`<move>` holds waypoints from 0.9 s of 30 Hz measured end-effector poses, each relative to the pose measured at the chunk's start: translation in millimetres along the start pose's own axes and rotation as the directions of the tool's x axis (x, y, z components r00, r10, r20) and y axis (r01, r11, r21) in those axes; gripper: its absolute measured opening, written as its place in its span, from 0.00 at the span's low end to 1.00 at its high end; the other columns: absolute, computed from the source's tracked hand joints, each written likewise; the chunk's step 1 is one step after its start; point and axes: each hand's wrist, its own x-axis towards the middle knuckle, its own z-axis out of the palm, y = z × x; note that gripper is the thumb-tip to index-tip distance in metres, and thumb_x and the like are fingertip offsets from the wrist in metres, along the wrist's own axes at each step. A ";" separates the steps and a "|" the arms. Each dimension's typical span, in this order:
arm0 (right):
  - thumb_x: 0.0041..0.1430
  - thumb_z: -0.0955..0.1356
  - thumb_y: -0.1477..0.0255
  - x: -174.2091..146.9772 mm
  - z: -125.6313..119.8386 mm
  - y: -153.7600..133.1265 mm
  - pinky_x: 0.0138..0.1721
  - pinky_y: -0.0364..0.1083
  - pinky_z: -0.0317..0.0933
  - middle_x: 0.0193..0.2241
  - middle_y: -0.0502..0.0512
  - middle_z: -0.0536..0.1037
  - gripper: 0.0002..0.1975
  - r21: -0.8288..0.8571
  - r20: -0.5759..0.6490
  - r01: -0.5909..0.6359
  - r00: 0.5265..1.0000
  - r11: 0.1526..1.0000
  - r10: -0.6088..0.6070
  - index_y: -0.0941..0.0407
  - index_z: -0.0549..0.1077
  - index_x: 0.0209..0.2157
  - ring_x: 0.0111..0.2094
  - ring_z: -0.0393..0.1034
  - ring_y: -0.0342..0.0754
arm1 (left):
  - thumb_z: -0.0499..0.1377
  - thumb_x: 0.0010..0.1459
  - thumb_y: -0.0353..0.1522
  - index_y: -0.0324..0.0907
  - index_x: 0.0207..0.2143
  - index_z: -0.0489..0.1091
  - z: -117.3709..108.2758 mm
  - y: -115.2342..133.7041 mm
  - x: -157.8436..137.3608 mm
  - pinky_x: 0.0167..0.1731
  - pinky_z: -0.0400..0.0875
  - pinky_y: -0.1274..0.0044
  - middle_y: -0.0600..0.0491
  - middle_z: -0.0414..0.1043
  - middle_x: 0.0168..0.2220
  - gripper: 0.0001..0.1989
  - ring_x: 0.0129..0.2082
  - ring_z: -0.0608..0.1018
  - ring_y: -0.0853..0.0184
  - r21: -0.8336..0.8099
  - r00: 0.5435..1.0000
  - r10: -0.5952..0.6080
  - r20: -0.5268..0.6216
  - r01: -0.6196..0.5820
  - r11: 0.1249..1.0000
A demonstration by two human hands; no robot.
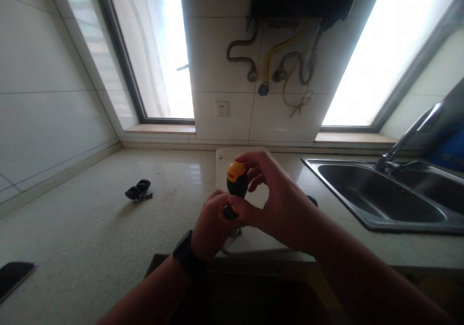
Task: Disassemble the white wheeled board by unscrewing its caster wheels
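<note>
A screwdriver point(237, 182) with a black and orange handle stands nearly upright between my hands at the middle of the counter. My left hand point(213, 221) is closed around its lower part, so most of what lies below the handle is hidden. Curled over the handle from the right, my right hand point(268, 189) has its thumb low and its fingers near the orange end. A small metal part point(235, 233) shows just under my hands. Beneath them lies a white panel point(224, 163) with rounded corners, reaching the counter's front edge.
Two joined black oval pieces with metal fittings point(138, 189) lie on the counter point(90, 228) to the left. A dark flat object point(14, 276) is at the near left. A black piece point(311, 200) shows behind my right forearm. The steel sink point(380, 194) and faucet point(413, 136) are right.
</note>
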 end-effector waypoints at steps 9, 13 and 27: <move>0.57 0.72 0.72 6.0 -0.8 10.5 0.39 0.50 0.71 0.41 0.54 0.76 0.20 0.130 -0.072 -0.058 0.995 0.990 0.068 0.51 0.67 0.51 0.39 0.74 0.48 | 0.70 0.56 0.41 0.42 0.43 0.79 -22.7 9.7 11.4 0.51 0.71 0.65 0.46 0.75 0.46 0.16 0.47 0.76 0.58 -0.011 0.956 0.099 0.276 -0.100 0.995; 0.59 0.67 0.76 4.5 -3.3 16.5 0.45 0.53 0.71 0.47 0.57 0.76 0.24 0.190 -0.045 -0.093 0.994 0.977 0.103 0.50 0.66 0.57 0.46 0.75 0.51 | 0.64 0.63 0.34 0.44 0.47 0.79 -35.5 13.5 17.5 0.53 0.72 0.68 0.46 0.76 0.48 0.10 0.49 0.78 0.61 -0.109 0.888 0.146 0.437 -0.109 0.988; 0.63 0.68 0.66 -1.2 -7.6 9.8 0.46 0.56 0.68 0.55 0.61 0.69 0.30 0.033 0.038 -0.132 0.991 0.991 0.131 0.47 0.58 0.64 0.46 0.71 0.53 | 0.70 0.55 0.35 0.39 0.37 0.79 -18.9 5.8 11.1 0.38 0.72 0.73 0.50 0.77 0.37 0.10 0.35 0.76 0.66 -0.151 0.960 0.002 0.280 0.042 0.988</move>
